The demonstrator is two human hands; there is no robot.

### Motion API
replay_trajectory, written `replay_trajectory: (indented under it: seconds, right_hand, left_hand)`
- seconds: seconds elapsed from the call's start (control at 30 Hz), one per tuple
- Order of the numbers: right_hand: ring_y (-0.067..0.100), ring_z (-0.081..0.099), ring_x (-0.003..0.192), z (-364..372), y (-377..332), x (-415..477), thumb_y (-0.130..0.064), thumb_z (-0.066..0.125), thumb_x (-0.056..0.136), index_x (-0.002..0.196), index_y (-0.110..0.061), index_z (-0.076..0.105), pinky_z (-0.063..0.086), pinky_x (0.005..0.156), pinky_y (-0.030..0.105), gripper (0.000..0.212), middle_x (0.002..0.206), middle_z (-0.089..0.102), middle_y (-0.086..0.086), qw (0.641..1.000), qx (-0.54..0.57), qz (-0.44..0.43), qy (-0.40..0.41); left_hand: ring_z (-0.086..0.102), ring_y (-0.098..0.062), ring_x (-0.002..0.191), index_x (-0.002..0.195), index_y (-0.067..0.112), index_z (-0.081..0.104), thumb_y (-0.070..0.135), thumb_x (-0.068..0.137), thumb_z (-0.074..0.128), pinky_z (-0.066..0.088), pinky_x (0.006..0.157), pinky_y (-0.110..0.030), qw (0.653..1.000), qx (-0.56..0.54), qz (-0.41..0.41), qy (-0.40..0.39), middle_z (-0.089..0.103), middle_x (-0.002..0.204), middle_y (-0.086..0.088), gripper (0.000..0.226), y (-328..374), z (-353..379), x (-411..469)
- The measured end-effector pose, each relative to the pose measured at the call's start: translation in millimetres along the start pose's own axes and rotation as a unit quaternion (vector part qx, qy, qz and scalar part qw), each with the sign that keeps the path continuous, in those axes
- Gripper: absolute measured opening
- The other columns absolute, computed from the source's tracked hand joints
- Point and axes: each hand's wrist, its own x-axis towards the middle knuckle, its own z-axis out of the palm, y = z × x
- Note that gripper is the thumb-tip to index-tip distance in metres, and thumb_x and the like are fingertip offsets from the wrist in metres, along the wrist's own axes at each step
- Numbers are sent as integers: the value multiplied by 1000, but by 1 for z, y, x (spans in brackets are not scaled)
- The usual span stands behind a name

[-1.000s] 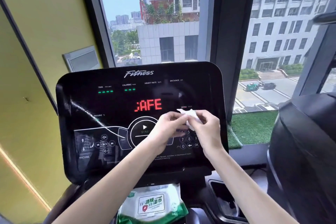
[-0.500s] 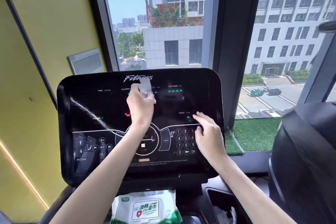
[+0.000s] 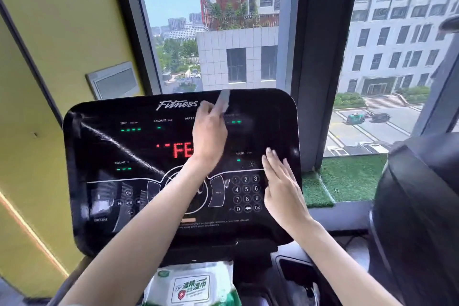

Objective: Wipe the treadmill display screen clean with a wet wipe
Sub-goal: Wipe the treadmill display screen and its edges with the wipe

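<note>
The treadmill's black glossy display screen [image 3: 104, 146] fills the middle of the view, with red letters, green readouts and a number keypad. My left hand [image 3: 210, 134] is pressed to the upper middle of the screen and grips a white wet wipe [image 3: 222, 103], blurred, sticking up near the top edge beside the "Fitness" logo. My right hand [image 3: 282, 186] lies flat with fingers apart on the right side of the screen, next to the keypad, holding nothing.
A green and white pack of wet wipes [image 3: 191, 285] rests below the console. A cup holder recess [image 3: 298, 278] sits at lower right. Another black machine [image 3: 419, 218] stands to the right. A yellow wall [image 3: 49, 32] is on the left, and a window [image 3: 223, 32] lies behind.
My left hand took the wipe from both hands up to the top of the screen and has slid it right along the top edge. My right hand has settled flat by the keypad.
</note>
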Motion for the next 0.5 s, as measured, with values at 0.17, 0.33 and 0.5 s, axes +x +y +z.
replay_trajectory:
  seconds: [0.17, 0.33, 0.5]
  right_hand:
    - [26, 36, 135, 3, -2, 1, 18, 63, 60, 133, 7, 43, 14, 112, 38, 77, 146, 35, 17, 1000, -12, 1, -10]
    - [18, 27, 138, 5, 1, 0, 18, 61, 64, 138, 4, 37, 12, 115, 36, 79, 151, 28, 11, 1000, -19, -16, 3]
    - [18, 48, 114, 0, -4, -11, 21, 63, 58, 118, 4, 60, 36, 101, 30, 61, 121, 62, 15, 991, -16, 54, 123]
  left_hand:
    - [40, -21, 80, 108, 8, 60, -10, 71, 59, 49, 46, -38, 931, 34, 295, -211, 48, 88, -8, 41, 13, 8, -34]
    - [46, -25, 79, 114, 12, 61, -14, 71, 53, 45, 46, -34, 988, 33, 96, -118, 46, 86, -9, 51, 9, 1, -6]
    - [49, -26, 78, 109, 9, 60, -9, 64, 58, 44, 41, -31, 866, 80, 406, -281, 48, 87, -9, 49, 13, 2, -22]
